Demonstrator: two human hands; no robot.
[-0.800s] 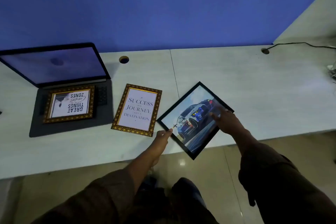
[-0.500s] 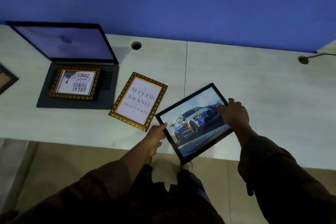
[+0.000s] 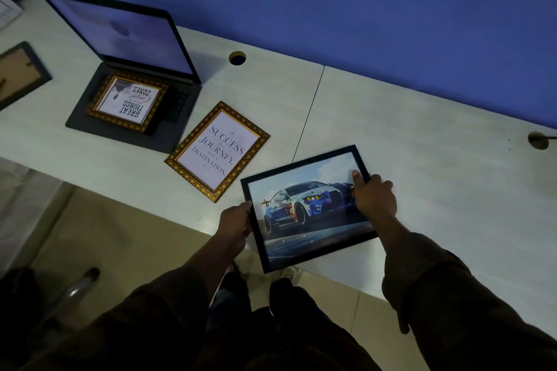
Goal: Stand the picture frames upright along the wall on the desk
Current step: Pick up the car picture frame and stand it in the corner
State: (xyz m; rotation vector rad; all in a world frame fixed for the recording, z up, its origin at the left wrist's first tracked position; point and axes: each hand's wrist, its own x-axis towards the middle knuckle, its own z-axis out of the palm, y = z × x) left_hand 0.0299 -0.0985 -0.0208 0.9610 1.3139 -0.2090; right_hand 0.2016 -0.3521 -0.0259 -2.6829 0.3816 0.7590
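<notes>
A black frame with a car picture (image 3: 304,208) lies at the desk's near edge, its lower corner hanging over the floor. My left hand (image 3: 236,221) grips its left side and my right hand (image 3: 373,197) grips its right side. A gold frame reading "Success is a journey" (image 3: 217,150) lies flat just to the left. Another gold frame reading "Great things" (image 3: 129,103) rests on the laptop's keyboard. A dark frame lying face down (image 3: 18,74) shows at the far left edge. The blue wall (image 3: 361,15) runs behind the desk.
An open laptop (image 3: 120,33) stands at the back left of the pale desk (image 3: 437,166). Two cable holes (image 3: 237,58) (image 3: 539,140) sit near the wall, the right one with a cable. A chair leg (image 3: 77,285) and tiled floor show below the desk edge.
Both hands have closed on the car frame's sides, and it has turned closer to level. My head has tilted, so the desk now slants across the view.
</notes>
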